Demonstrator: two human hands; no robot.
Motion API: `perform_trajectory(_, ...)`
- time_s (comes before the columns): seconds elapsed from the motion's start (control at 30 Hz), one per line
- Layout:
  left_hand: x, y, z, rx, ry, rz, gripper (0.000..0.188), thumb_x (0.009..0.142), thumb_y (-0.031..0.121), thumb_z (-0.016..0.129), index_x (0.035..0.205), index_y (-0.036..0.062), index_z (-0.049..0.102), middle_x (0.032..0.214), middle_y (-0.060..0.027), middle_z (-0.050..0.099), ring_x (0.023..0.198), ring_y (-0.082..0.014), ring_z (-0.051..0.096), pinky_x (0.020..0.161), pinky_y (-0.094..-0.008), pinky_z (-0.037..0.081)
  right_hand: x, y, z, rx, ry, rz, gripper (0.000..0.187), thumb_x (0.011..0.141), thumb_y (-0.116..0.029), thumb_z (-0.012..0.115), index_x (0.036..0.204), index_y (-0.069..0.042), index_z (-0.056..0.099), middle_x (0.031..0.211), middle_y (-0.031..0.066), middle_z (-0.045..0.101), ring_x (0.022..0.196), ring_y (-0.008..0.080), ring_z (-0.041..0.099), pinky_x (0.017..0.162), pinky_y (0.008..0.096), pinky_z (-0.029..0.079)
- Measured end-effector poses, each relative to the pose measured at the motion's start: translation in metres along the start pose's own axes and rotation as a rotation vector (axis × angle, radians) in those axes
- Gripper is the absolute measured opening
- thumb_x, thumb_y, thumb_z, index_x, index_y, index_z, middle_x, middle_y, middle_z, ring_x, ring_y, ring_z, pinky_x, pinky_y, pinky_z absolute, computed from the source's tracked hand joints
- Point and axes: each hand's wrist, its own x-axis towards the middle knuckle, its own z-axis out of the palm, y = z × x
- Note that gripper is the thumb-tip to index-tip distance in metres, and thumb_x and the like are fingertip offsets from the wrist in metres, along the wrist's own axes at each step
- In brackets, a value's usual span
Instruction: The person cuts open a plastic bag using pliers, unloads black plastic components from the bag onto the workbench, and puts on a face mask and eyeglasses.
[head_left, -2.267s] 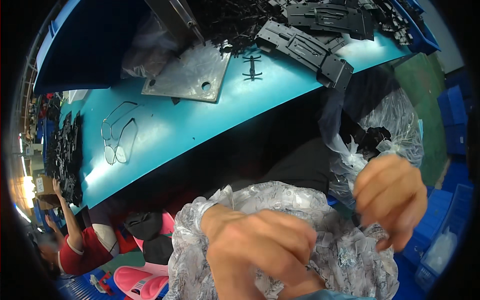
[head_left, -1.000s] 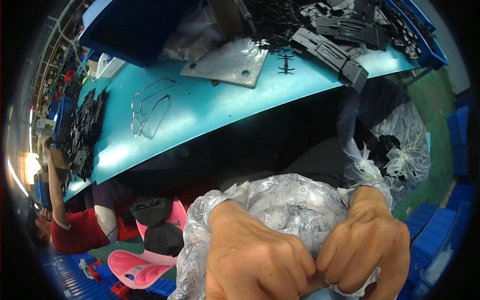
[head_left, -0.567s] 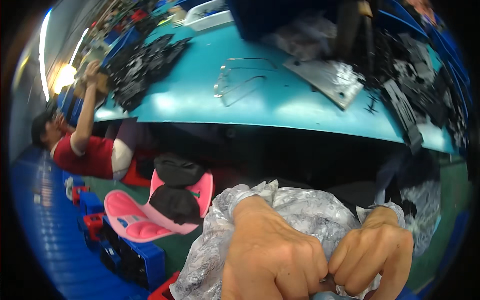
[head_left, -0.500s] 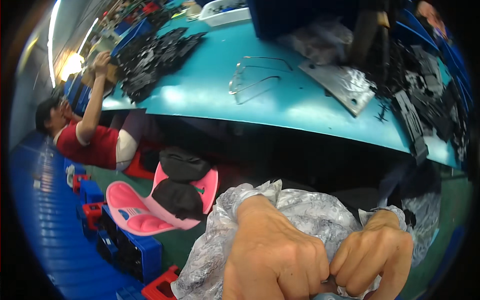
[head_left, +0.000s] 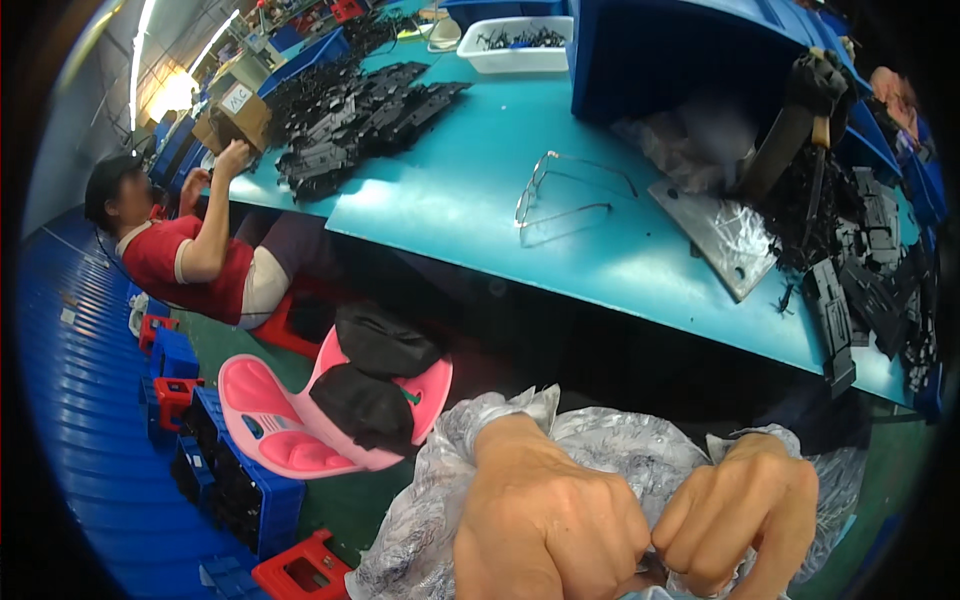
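Note:
My left hand and my right hand are close together at the lower edge, backs up and fingers curled in. Their fingertips are turned away from view, so what they grip is hidden. A pale edge of something shows just below them, cut off by the picture's rim. Around my wrists and behind the hands lies crinkled grey-white patterned cloth, looking like sleeves and a garment. Farther off on the turquoise bench, a pair of thin-framed glasses rests with its arms unfolded.
Black plastic parts are heaped at the far left, and more at the right beside a metal plate. A white tray and a blue bin stand behind. Left are a pink seat and a seated person in red.
The view has shifted, so the bench and its things appear lower and farther right. The seated person's hand has come down from the face. My hands stay closed together.

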Motion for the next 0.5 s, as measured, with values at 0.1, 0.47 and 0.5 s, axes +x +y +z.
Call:
perform_trajectory(0.1,0.004,-0.014,0.003,0.076,0.118,0.151,0.02,0.087,0.02,0.055,0.095,0.0037,0.065,0.061,-0.007,0.049,0.044,-0.0167,0.043,0.044,-0.0298,0.032,-0.001,-0.002,-0.01,-0.112,0.049,-0.033,0.01,0.081,-0.008,0.06,0.083,-0.001,0.067,0.066,0.0136,0.055,0.044,0.0179,0.048,0.039,0.0268,0.033)
perform_trajectory(0.47,0.0,-0.004,-0.001,0.268,0.153,0.107,0.015,0.082,0.013,0.059,0.076,-0.0008,0.062,0.061,-0.0146,0.056,0.042,-0.0231,0.049,0.04,-0.0332,0.037,-0.002,-0.002,-0.02,-0.169,0.01,-0.015,0.018,0.078,-0.016,0.067,0.081,0.001,0.065,0.07,0.0192,0.059,0.052,0.0245,0.056,0.045,0.03,0.044)
perform_trajectory(0.5,0.001,-0.006,0.0,0.303,0.152,0.101,0.015,0.082,0.013,0.059,0.076,-0.0008,0.062,0.061,-0.0146,0.056,0.042,-0.0231,0.049,0.04,-0.0332,0.037,-0.004,0.0,-0.019,-0.164,0.019,-0.035,0.018,0.079,-0.017,0.067,0.081,0.001,0.065,0.069,0.0187,0.059,0.05,0.0243,0.056,0.044,0.0302,0.044)
